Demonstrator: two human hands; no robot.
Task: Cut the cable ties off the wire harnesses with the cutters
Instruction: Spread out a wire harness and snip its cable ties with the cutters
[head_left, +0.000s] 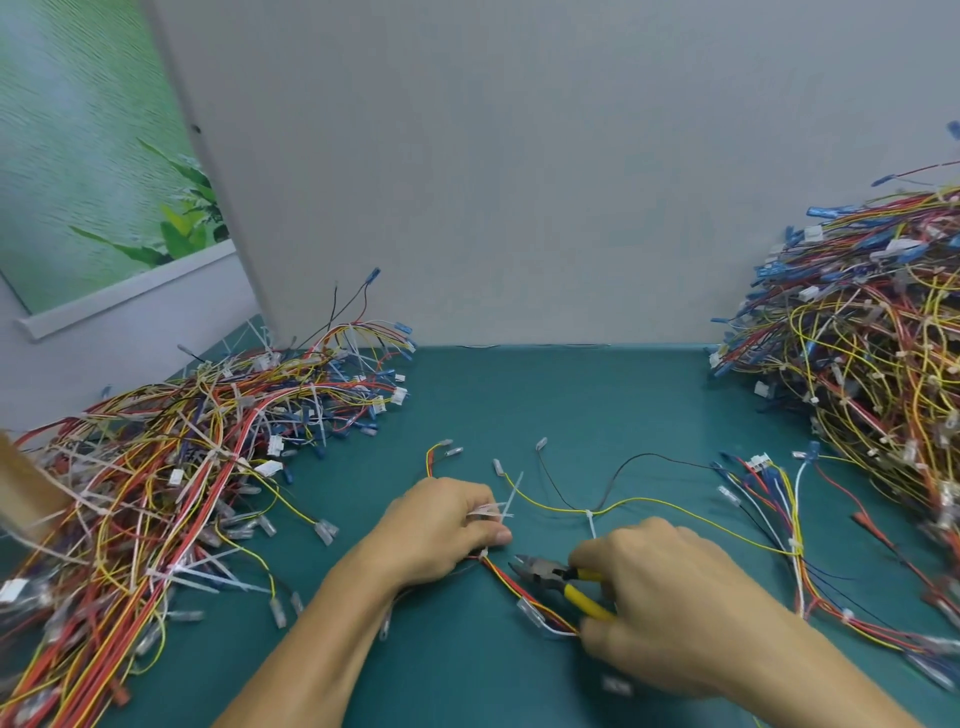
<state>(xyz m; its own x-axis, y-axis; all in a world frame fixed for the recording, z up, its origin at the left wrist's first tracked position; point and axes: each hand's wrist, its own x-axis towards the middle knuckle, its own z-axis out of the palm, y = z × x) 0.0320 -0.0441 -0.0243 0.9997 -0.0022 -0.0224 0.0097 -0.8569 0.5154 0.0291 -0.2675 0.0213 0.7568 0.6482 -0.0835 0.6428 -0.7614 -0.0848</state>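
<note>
Right grip (670, 608) clamps yellow-handled steel cutters (560, 578); at nine o'clock, left grip (447, 525) pinches white plastic cable ties (493, 512) and red-and-yellow wire harness (497, 570).

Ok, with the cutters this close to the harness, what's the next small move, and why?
Probably ease the cutters in the right hand slightly left so the open jaws straddle the white cable tie below the thumb of the left hand, then squeeze. The tips sit just short of it, and the left hand holds the wires there.

Head camera: looks forward-down, close over green table (571, 395).
</note>
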